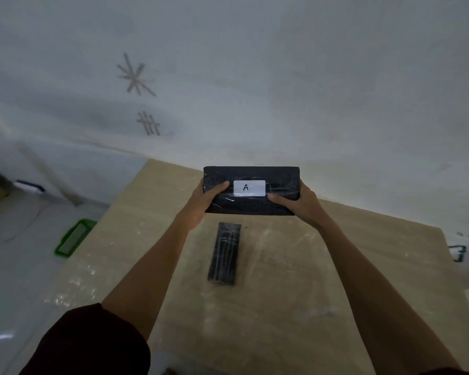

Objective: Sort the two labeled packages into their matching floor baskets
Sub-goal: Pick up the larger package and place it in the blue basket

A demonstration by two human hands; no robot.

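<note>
We see a pale wood-grain table (322, 266) with a glossy, scuffed top that fills the lower middle of the view. A black wrapped package (224, 254) lies flat directly on it near the centre, its long axis running from 12 to 6 o'clock. At 9 o'clock from the table, the light floor (16, 253) carries a green basket (73, 237) just beside the table's edge.

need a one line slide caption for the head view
Both hands, left and right, hold up the black package labeled A above a second black package lying on the wooden table.
</note>
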